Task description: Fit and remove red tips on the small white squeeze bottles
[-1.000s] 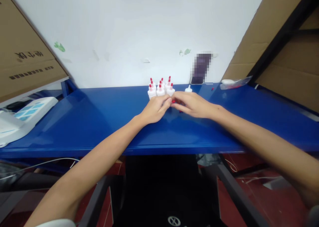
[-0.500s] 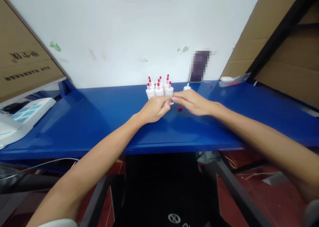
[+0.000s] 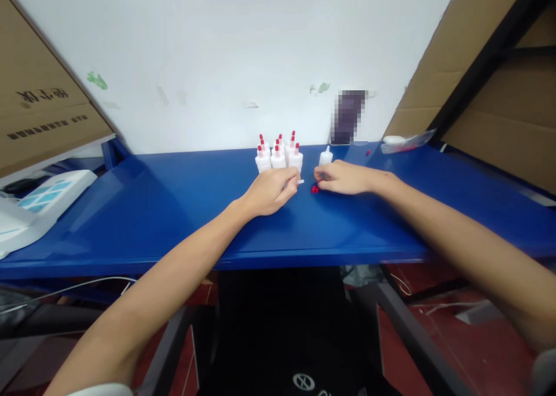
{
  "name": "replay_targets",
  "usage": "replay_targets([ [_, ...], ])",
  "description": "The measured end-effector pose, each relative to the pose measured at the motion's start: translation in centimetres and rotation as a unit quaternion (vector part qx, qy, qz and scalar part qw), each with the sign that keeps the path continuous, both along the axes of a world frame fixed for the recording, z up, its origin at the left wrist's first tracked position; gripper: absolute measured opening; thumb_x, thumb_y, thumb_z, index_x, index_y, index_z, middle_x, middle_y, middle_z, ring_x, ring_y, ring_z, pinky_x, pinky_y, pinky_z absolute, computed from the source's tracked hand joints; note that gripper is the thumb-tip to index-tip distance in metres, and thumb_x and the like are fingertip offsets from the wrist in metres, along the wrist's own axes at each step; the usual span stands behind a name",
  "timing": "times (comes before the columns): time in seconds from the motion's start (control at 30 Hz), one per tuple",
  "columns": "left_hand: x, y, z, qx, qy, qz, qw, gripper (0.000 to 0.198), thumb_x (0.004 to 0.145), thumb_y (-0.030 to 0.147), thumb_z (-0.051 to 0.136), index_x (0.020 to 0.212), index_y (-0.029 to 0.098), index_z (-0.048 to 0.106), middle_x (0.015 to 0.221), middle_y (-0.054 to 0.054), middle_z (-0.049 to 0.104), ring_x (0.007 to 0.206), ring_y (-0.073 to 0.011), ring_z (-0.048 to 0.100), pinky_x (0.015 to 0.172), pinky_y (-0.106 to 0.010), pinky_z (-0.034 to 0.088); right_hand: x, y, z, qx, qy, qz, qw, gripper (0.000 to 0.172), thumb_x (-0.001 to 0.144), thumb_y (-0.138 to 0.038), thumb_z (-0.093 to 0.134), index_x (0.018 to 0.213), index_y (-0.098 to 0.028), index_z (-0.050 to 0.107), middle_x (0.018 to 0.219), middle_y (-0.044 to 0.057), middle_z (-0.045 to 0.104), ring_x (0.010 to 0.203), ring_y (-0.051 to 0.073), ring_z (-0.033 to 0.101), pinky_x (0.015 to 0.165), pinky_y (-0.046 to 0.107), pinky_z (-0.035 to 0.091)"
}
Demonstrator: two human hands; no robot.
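My left hand (image 3: pixel 271 191) is closed in front of a cluster of white squeeze bottles (image 3: pixel 278 162) with red tip caps. Past its thumb and forefinger pokes a slim white nozzle tip (image 3: pixel 300 182); the rest of that piece is hidden in the hand. My right hand (image 3: pixel 341 177) has its thumb and fingers bent together over a small pile of red caps (image 3: pixel 314 190). A bit of red shows at its fingertips. Just behind that hand stands a white bottle (image 3: pixel 325 155) whose nozzle is uncapped.
A phone (image 3: pixel 347 118) leans on the wall behind the blue table (image 3: pixel 174 211). A clear plastic bag (image 3: pixel 408 142) and a lone red cap (image 3: pixel 368 152) lie at the back right. At the left stands a white device (image 3: pixel 47 205) with blue panels. Cardboard (image 3: pixel 47 95) flanks the sides.
My right hand has drawn away from the white tip at my left hand, moving right and slightly down to the red caps. My left hand has stayed nearly still.
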State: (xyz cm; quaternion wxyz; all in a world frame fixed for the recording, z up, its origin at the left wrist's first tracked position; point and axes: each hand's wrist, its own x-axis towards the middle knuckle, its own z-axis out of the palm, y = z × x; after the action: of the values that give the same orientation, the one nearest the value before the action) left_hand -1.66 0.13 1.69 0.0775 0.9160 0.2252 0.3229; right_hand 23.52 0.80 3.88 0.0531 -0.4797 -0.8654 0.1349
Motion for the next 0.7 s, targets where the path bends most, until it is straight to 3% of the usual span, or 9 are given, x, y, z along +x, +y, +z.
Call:
replay_targets([
  [0.57, 0.03, -0.02, -0.01, -0.013, 0.042, 0.003, 0.999, 0.028, 0.099, 0.028, 0.037, 0.087, 0.017, 0.06, 0.081, -0.004, 0.066, 0.069, -0.0167, 0.056, 0.07, -0.03, 0.041, 0.18, 0.07, -0.08, -0.029, 0.029, 0.041, 0.998, 0.004, 0.08, -0.019, 0.054, 0.08, -0.021, 0.057, 0.063, -0.002, 0.056, 0.059, 0.015, 0.049, 0.061, 0.031, 0.033],
  [0.7, 0.01, 0.0, -0.12, -0.018, 0.045, 0.004, 0.999, 0.027, 0.099, 0.028, 0.037, 0.093, 0.017, 0.061, 0.084, -0.004, 0.068, 0.072, -0.0172, 0.058, 0.072, -0.031, 0.042, 0.19, 0.03, -0.05, 0.006, 0.034, 0.041, 0.999, 0.005, 0.081, -0.019, 0.054, 0.081, -0.021, 0.058, 0.063, -0.002, 0.056, 0.058, 0.015, 0.048, 0.061, 0.03, 0.032],
])
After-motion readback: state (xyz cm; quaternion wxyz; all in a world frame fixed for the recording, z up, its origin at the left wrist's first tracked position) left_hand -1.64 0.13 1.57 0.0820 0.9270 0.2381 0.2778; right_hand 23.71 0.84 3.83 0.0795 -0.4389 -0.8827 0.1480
